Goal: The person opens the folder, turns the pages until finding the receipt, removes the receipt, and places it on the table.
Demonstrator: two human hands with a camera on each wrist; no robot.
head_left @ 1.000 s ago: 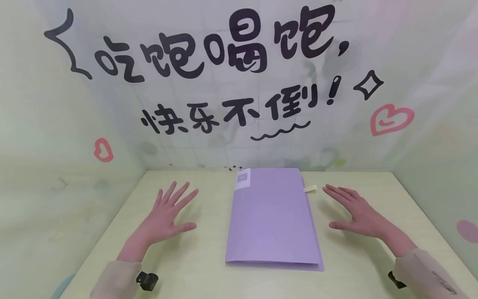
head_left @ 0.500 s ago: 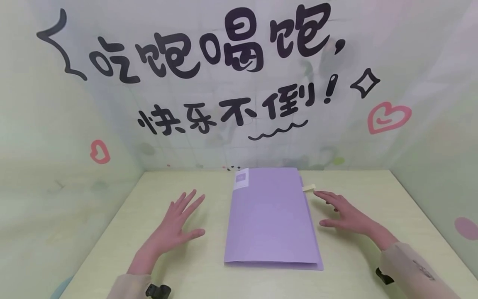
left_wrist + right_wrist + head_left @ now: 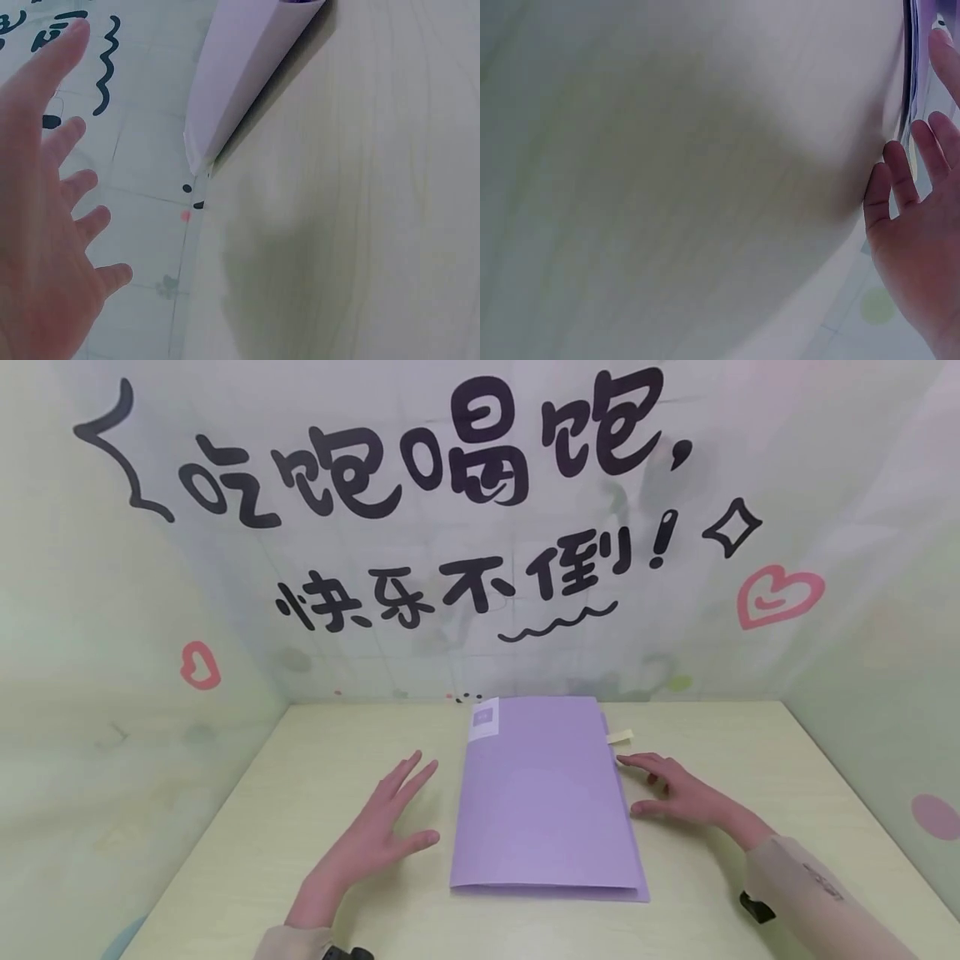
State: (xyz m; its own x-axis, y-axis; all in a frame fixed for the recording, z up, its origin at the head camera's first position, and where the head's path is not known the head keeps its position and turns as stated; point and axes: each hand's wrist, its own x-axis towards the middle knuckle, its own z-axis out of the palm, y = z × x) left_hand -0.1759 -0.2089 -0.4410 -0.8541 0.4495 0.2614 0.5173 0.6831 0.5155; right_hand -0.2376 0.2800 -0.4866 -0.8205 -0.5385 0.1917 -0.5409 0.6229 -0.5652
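A closed purple folder (image 3: 543, 802) lies flat in the middle of the table, with a white label (image 3: 483, 720) at its upper left corner. A small cream tab (image 3: 620, 737) sticks out of its right edge. My left hand (image 3: 375, 835) is held just left of the folder, fingers spread and thumb apart, holding nothing. The left wrist view shows that hand (image 3: 45, 217) beside the folder's spine (image 3: 240, 67). My right hand (image 3: 678, 789) is at the folder's right edge, fingertips right by it below the tab and fingers slightly bent; the right wrist view shows this hand (image 3: 922, 232) too.
The pale wooden table (image 3: 247, 810) reaches back to a printed cloth wall (image 3: 390, 668) with black lettering and pink hearts. Cloth walls also stand on both sides. A blue rounded thing (image 3: 123, 939) peeks out at the lower left edge.
Both hands have moved inward toward the folder, the left one rightward and the right one leftward. The right fingers have bent a little more. The folder has stayed in place.
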